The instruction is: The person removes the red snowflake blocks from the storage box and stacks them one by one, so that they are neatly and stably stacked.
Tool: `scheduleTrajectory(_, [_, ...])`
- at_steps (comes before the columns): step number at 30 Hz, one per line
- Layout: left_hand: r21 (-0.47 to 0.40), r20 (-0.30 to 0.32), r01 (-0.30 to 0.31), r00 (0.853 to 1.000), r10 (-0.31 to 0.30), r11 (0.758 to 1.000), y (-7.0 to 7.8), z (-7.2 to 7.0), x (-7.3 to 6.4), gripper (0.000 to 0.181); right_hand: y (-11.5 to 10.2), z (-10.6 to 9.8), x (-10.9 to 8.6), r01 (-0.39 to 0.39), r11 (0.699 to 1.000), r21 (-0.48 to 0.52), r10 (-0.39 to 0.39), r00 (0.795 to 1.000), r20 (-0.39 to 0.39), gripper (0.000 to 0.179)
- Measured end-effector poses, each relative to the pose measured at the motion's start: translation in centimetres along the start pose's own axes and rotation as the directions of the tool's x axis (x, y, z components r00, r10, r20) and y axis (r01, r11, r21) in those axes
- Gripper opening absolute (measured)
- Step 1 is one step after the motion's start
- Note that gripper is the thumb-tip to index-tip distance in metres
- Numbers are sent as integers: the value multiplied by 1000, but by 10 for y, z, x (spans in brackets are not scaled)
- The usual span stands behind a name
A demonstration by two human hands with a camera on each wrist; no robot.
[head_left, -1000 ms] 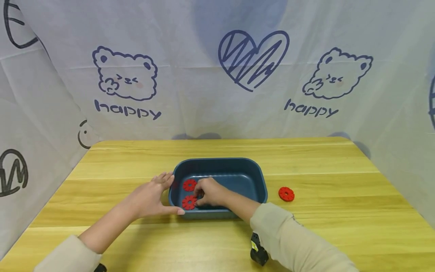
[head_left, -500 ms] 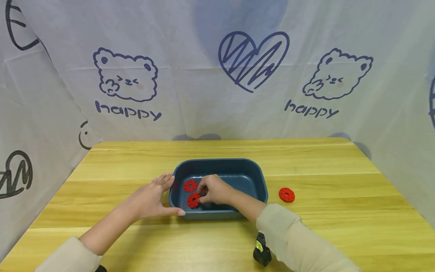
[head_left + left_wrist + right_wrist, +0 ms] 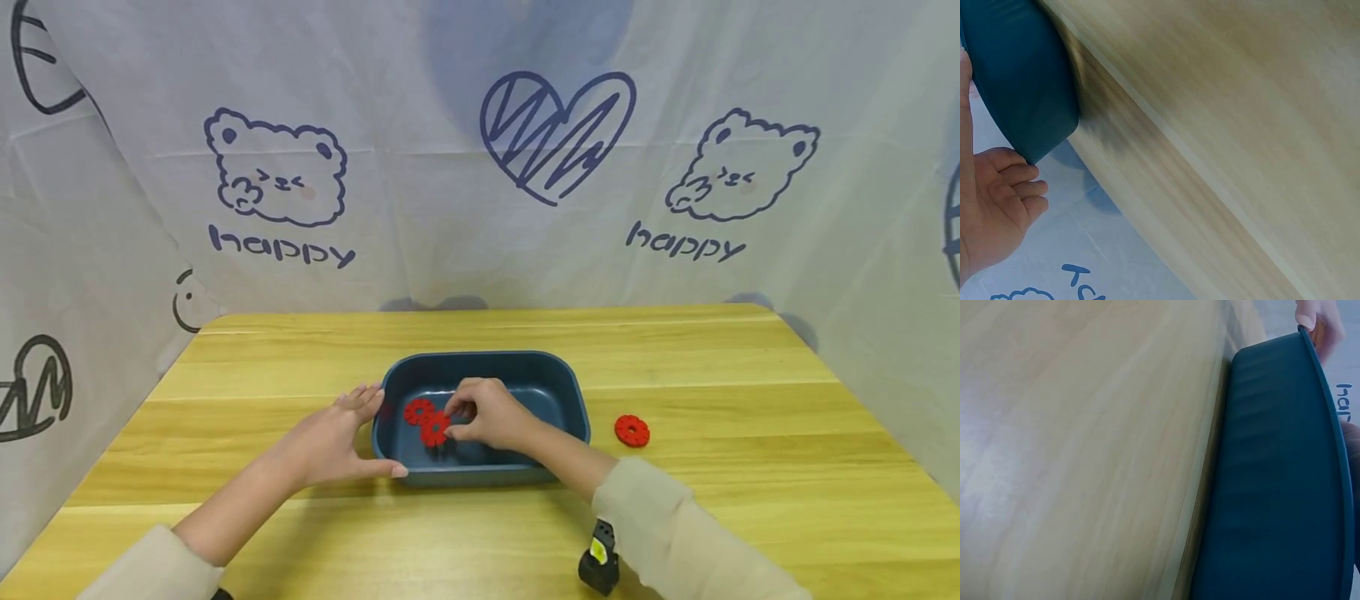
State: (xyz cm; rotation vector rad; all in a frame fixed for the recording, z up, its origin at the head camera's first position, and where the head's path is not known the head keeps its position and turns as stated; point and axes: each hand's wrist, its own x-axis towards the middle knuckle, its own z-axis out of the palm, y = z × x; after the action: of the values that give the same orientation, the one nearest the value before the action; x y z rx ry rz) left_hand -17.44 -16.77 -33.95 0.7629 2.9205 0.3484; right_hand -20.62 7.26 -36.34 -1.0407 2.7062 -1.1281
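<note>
In the head view, a dark blue tray (image 3: 480, 477) stands on the table. My left hand (image 3: 335, 439) spans its left end, thumb along the front rim and fingertips at the left rim; the left wrist view shows the fingers (image 3: 1019, 175) against the tray's edge. Inside the tray, my right hand (image 3: 491, 414) pinches a red snowflake building disc (image 3: 434, 430) between thumb and fingers, and the disc looks tilted and raised. A second red disc (image 3: 417, 412) lies behind it to the left, partly overlapped in view. The right wrist view mostly shows the tray's outer wall (image 3: 1272, 469).
Another red disc (image 3: 632, 431) lies on the wooden table (image 3: 720, 367), right of the tray. A white cloth (image 3: 420, 208) with drawn bears and a heart hangs behind the table. A black wrist device (image 3: 599, 560) hangs below the right sleeve.
My right hand has moved right and slightly back, lifting the nearer red disc from the tray's front left toward the middle. My left hand has stayed at the tray's end.
</note>
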Motion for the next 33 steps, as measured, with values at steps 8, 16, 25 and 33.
scheduleTrajectory(8, [2,-5,3,1000,-3,1000,0,1,0,104,-2,-3,-10,50,998,28,-47,994,-103,13])
scheduleTrajectory(16, [-6,-5,13,1000,-13,1000,0,1,0,104,-2,-9,-18,88,994,63,-74,976,-203,15])
scheduleTrajectory(25, [-8,-11,19,1000,-20,1000,0,3,0,104,0,-15,-27,65,995,76,-37,946,-323,16])
scheduleTrajectory(33, [-10,-15,17,1000,-18,1000,-1,3,0,104,2,-24,-35,63,995,72,-29,918,-395,15])
